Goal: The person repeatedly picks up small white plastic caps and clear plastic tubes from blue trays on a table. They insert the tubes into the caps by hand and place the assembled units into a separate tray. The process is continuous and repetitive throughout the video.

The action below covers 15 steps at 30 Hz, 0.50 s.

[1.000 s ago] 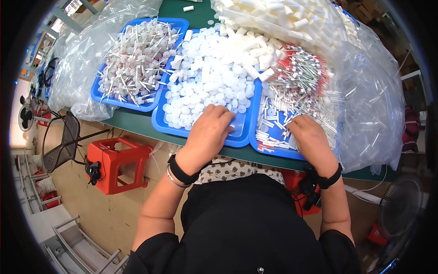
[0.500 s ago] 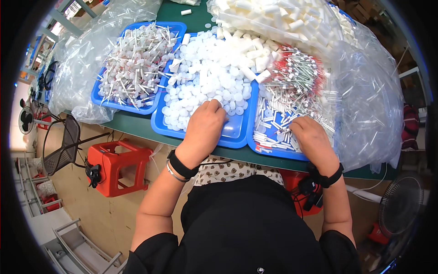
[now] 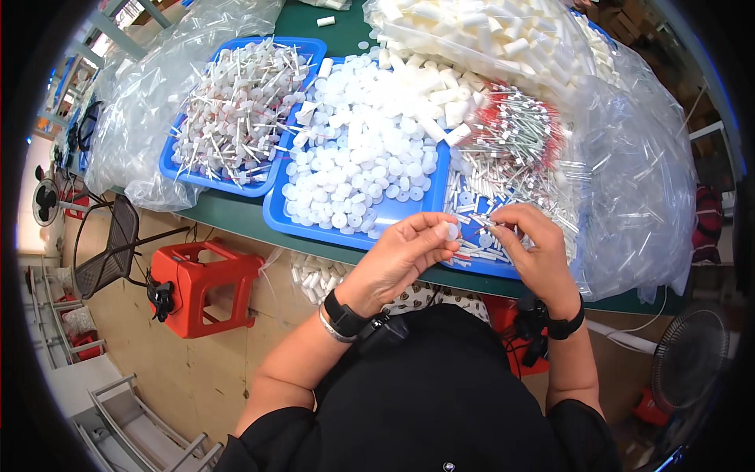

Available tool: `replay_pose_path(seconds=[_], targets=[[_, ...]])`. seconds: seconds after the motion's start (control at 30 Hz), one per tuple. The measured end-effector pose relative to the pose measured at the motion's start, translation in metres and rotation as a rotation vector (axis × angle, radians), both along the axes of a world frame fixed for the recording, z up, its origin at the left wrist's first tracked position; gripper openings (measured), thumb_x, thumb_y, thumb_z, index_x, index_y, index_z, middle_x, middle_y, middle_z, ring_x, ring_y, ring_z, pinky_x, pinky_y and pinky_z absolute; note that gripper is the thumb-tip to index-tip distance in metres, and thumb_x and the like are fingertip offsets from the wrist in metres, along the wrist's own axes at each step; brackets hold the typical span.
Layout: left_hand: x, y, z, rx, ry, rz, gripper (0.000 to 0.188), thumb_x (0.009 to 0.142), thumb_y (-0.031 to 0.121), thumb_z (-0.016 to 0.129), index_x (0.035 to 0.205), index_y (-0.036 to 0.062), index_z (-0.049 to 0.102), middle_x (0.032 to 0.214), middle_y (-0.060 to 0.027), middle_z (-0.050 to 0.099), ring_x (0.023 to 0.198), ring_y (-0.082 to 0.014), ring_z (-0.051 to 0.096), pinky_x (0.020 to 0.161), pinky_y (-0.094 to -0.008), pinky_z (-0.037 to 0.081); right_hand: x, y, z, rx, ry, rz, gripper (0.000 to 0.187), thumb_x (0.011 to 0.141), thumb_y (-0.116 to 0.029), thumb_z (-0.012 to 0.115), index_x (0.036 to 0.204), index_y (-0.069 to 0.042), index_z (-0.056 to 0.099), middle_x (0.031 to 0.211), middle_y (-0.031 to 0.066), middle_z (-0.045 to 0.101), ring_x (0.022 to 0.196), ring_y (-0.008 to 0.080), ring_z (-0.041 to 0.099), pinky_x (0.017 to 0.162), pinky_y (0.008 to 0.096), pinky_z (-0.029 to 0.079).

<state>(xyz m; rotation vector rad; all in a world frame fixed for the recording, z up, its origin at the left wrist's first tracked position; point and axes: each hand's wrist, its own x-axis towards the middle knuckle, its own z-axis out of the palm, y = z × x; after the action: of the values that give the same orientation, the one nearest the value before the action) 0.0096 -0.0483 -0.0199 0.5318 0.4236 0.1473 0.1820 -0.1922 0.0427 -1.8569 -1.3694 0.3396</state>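
Observation:
Between the thumb and fingers of my left hand [image 3: 405, 256] is a small translucent white plastic disc [image 3: 451, 231]. My right hand [image 3: 541, 250] faces it a short gap away, thumb and forefinger pinched on a thin white stick [image 3: 489, 226], whose exact kind is too small to tell. Both hands hover over the near edge of the right blue tray [image 3: 503, 270], where short white sticks [image 3: 469, 189] lie loose. Left of it, the middle blue tray [image 3: 314, 230] is heaped with similar discs [image 3: 354, 169].
Disc-and-stick pieces [image 3: 236, 110] fill the left blue tray [image 3: 174, 175]. Red-and-silver wired parts [image 3: 523, 126] are piled behind the sticks. A clear bag of cream cylinders [image 3: 487, 35] lies at the back; plastic sheeting [image 3: 629, 181] covers the right. A red stool [image 3: 200, 287] stands below left.
My left hand has left the heap of discs, moving right and nearer to me with a disc. My right hand has lifted slightly from the sticks and turned toward it.

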Motion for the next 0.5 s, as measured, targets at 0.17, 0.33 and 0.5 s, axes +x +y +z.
replay_pose_path(seconds=[0.17,0.33,0.5], targets=[[0.007,-0.008,0.0,-0.127,-0.005,-0.023,0.031,0.1,0.022,0.059,0.122,0.0003,0.059,0.101,-0.0032,0.065,0.087,-0.0105,0.062,0.08,-0.0237,0.052,-0.013,-0.003,-0.01,0.085,0.702,-0.05,0.012,0.095,-0.003,0.061,0.106,0.002,0.059,0.104,0.0113,0.066,0.088,0.0157,0.068,0.075,0.0285,0.055],[0.009,-0.014,0.0,-0.212,-0.065,-0.041,0.036,0.102,0.027,0.054,0.124,-0.0017,0.057,0.11,-0.0066,0.064,0.089,-0.0085,0.06,0.08,-0.0229,0.053,-0.018,0.0,-0.008,0.148,0.857,-0.012,0.014,0.097,-0.001,0.057,0.11,0.003,0.054,0.104,0.0135,0.066,0.095,0.0197,0.069,0.08,0.029,0.056],[0.011,-0.014,0.002,-0.245,-0.108,-0.073,0.035,0.102,0.027,0.056,0.123,0.0001,0.059,0.102,-0.0029,0.064,0.087,-0.0082,0.059,0.077,-0.0224,0.051,-0.021,0.002,-0.014,0.159,0.841,-0.064,0.013,0.097,-0.002,0.057,0.11,0.003,0.055,0.104,0.013,0.066,0.096,0.0183,0.069,0.08,0.0285,0.056]])
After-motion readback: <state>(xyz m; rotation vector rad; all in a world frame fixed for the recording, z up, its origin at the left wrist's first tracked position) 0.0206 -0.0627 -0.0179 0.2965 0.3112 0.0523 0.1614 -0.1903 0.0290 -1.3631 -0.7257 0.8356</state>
